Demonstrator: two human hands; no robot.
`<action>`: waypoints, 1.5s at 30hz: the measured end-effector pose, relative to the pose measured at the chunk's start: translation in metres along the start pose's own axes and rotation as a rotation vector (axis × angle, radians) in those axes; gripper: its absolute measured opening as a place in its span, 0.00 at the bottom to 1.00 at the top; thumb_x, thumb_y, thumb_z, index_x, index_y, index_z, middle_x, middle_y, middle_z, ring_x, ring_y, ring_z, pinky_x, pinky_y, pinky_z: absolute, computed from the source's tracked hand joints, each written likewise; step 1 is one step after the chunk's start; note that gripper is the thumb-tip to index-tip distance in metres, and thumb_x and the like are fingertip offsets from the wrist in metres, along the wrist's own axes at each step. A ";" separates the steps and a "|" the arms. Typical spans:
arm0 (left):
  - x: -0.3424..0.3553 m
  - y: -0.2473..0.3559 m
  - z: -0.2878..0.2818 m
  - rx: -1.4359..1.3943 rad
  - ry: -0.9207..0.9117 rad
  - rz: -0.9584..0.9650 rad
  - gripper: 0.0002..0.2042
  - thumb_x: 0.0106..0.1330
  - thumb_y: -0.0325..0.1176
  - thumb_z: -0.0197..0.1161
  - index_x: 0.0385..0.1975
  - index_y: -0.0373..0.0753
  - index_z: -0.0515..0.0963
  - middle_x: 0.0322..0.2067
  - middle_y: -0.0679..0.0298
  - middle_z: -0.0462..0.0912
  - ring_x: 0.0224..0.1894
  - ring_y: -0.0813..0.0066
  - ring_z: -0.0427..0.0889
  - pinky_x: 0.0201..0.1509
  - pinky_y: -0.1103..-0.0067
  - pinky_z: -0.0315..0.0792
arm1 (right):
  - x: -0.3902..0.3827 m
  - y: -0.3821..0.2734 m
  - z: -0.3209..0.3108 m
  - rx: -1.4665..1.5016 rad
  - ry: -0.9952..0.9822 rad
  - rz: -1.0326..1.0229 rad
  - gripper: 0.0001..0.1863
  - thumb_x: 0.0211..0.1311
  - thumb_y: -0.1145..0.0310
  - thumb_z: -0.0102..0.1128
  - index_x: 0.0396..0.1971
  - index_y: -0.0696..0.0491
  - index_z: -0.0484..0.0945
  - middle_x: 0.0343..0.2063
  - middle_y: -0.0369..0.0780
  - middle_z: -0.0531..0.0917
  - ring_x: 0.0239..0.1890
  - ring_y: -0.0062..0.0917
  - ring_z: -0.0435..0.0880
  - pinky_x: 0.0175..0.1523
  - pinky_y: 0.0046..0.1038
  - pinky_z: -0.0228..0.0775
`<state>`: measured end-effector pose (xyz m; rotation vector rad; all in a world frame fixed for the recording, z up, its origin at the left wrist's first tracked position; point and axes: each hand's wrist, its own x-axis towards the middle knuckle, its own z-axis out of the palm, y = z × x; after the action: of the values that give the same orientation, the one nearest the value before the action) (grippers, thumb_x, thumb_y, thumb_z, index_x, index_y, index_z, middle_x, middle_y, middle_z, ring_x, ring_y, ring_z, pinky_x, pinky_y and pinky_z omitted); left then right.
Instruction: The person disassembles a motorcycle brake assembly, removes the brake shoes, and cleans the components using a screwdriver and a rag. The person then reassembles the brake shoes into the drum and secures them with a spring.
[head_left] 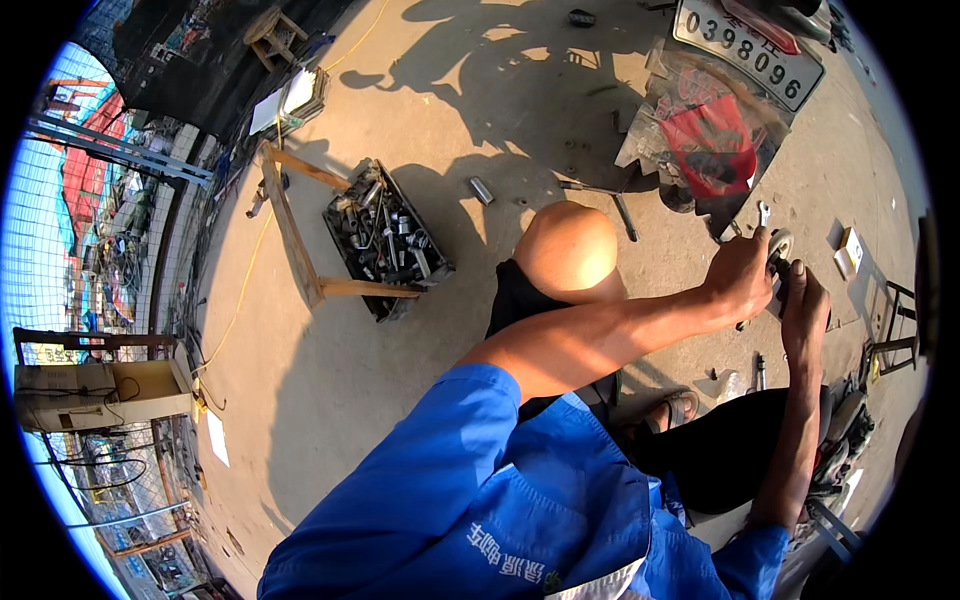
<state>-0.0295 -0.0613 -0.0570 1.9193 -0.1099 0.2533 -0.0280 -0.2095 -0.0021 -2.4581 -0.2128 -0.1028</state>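
Both hands I watch grip 1 small round metal part (780, 245): left hand (742, 275) clasps it, right hand (805, 305) pinches beside it.

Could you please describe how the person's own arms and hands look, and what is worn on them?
Both hands, the left hand and the right hand, are bare, with no gloves. The forearms are bare too. Short blue sleeves of a work shirt end above the elbows. I cannot see a watch, a ring or any marking on the arms.
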 end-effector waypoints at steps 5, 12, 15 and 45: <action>0.000 -0.002 0.002 -0.007 0.012 0.003 0.13 0.56 0.22 0.60 0.39 0.23 0.71 0.24 0.39 0.81 0.28 0.40 0.83 0.34 0.56 0.76 | -0.004 -0.003 -0.003 -0.010 -0.005 -0.225 0.15 0.72 0.61 0.60 0.42 0.61 0.79 0.27 0.44 0.82 0.28 0.23 0.77 0.39 0.30 0.73; -0.002 0.001 -0.003 -0.025 -0.038 -0.037 0.14 0.58 0.23 0.61 0.42 0.24 0.71 0.25 0.40 0.81 0.30 0.41 0.84 0.34 0.57 0.77 | -0.001 0.008 -0.002 -0.192 -0.054 -0.140 0.16 0.76 0.62 0.56 0.35 0.62 0.79 0.19 0.48 0.76 0.21 0.27 0.70 0.31 0.34 0.66; -0.002 0.003 -0.008 0.009 -0.079 -0.052 0.17 0.59 0.24 0.61 0.47 0.22 0.71 0.26 0.40 0.82 0.31 0.43 0.85 0.34 0.59 0.78 | -0.004 0.006 -0.005 -0.136 -0.104 -0.022 0.20 0.78 0.57 0.52 0.35 0.62 0.78 0.20 0.45 0.74 0.23 0.26 0.69 0.31 0.34 0.65; -0.004 0.018 -0.018 0.140 -0.098 -0.010 0.08 0.64 0.29 0.63 0.35 0.32 0.73 0.25 0.42 0.82 0.32 0.40 0.84 0.35 0.56 0.74 | -0.006 -0.002 -0.004 -0.051 -0.108 -0.054 0.21 0.76 0.60 0.52 0.29 0.63 0.76 0.23 0.52 0.80 0.27 0.49 0.81 0.34 0.44 0.70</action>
<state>-0.0394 -0.0514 -0.0357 2.0713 -0.1510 0.1633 -0.0347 -0.2116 0.0012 -2.5117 -0.3267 0.0012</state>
